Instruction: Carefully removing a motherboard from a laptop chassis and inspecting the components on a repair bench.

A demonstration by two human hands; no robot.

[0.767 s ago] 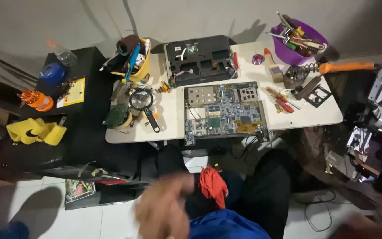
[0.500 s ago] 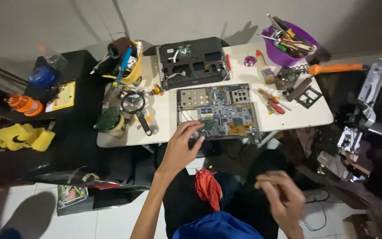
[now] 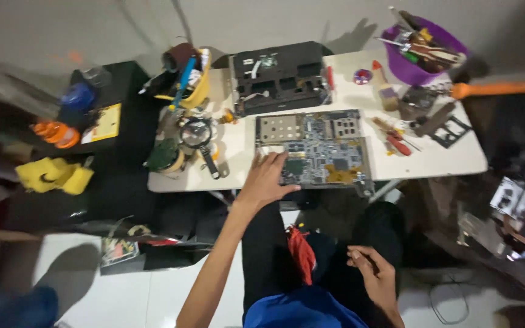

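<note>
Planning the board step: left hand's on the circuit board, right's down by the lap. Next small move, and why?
Probably bring the right hand up to the circuit board. The left hand rests only on its near left corner, and that near edge sits at the rim of the white table, so a second hand would steady it. The right hand is loosely curled, well below the table.

My left hand (image 3: pixel 267 178) covers the circuit board's (image 3: pixel 317 146) near-left corner; whatever my right hand (image 3: pixel 375 274) pinches is perhaps too small and blurred to tell.
</note>
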